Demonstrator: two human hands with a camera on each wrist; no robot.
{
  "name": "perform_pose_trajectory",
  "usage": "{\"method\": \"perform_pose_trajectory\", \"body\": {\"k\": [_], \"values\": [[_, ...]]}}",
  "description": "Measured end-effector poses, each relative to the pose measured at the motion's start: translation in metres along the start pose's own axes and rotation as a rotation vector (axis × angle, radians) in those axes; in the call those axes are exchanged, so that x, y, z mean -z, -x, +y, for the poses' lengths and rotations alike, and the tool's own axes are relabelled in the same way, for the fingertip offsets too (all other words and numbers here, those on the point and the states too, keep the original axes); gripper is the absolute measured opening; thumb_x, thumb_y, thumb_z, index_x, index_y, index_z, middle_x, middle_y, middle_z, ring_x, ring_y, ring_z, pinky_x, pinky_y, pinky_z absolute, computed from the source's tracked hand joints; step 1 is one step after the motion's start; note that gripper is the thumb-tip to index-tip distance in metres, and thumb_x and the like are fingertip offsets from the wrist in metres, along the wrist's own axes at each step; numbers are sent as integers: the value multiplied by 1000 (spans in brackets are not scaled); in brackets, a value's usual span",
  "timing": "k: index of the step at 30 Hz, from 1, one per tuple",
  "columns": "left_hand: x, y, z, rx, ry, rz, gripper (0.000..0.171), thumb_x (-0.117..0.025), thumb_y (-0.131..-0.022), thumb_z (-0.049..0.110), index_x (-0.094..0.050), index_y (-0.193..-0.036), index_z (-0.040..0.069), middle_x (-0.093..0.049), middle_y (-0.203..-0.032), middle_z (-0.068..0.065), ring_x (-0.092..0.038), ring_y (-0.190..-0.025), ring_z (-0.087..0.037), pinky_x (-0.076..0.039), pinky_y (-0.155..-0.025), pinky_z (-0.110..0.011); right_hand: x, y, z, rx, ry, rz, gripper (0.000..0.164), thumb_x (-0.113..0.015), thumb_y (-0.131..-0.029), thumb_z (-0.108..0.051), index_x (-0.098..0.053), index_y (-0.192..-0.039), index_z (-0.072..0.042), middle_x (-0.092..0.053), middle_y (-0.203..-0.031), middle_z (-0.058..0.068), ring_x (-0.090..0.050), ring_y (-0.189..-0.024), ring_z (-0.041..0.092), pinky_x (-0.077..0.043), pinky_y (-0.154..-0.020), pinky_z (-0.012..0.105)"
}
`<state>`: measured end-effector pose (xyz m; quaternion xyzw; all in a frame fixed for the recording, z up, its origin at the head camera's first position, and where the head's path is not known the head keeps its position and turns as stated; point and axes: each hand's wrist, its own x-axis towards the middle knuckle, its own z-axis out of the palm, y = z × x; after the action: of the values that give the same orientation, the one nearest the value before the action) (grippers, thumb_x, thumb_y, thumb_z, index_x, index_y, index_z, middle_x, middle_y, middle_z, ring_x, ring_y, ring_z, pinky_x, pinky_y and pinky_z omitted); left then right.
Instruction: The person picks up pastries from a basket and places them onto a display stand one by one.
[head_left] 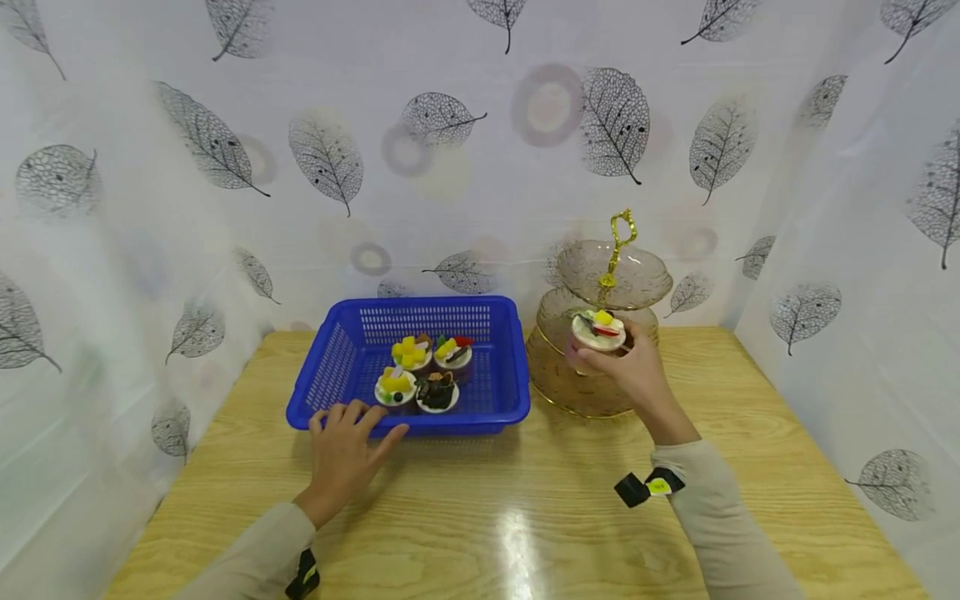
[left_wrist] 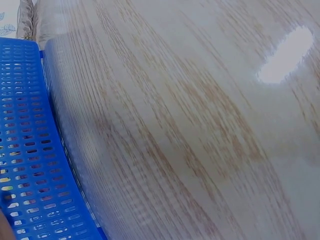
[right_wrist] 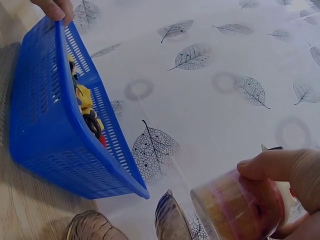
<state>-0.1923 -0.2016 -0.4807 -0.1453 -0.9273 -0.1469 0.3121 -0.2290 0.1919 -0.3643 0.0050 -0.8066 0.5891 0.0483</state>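
My right hand (head_left: 633,371) grips a small dessert cup (head_left: 597,330) by its side. The cup has a white top with yellow and red fruit pieces; its clear wall shows pink and yellow layers in the right wrist view. This hand is in front of a tiered stand (head_left: 615,287) of clear, gold-rimmed plates with a gold handle. Over the near rim of the blue plastic basket (head_left: 480,421), my left hand (head_left: 345,454) holds on with its fingers bent. Several more dessert cups (head_left: 411,354) stand inside the basket, topped with yellow, red or dark pieces.
A light wood-grain table (head_left: 465,517) carries the basket at left and the stand at right. White curtain (head_left: 480,200) with a leaf print closes the back and both sides. The stand's lower plates reach close to the basket's right edge.
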Motion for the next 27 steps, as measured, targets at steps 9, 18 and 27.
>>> {"method": "perform_pose_trajectory", "body": {"k": [9,18,27], "values": [[-2,1,-2,-20,-4,28,40,-71,-77,51,-72,-94,14,-62,-88,-8,-53,-87,-34,-29,-85,-60,9,-4,8,-6,-29,8,82,-71,-87,-13,-20,-151,-2,-35,-146,21,-40,-127,32,-40,-83,11],[-1,1,-2,-24,-5,28,50,-57,-85,62,-71,-94,15,-61,-89,-8,-53,-88,-34,-29,-85,-60,15,-9,17,-27,-40,46,81,-72,-87,-18,-25,-149,1,-38,-143,20,-40,-128,30,-40,-86,13],[-2,1,-2,-25,-5,40,45,-64,-81,57,-71,-92,14,-61,-88,-7,-53,-86,-33,-30,-85,-59,16,-14,21,-42,-45,105,77,-71,-87,-18,-28,-149,-3,-41,-133,18,-46,-111,19,-45,-76,13]]}}
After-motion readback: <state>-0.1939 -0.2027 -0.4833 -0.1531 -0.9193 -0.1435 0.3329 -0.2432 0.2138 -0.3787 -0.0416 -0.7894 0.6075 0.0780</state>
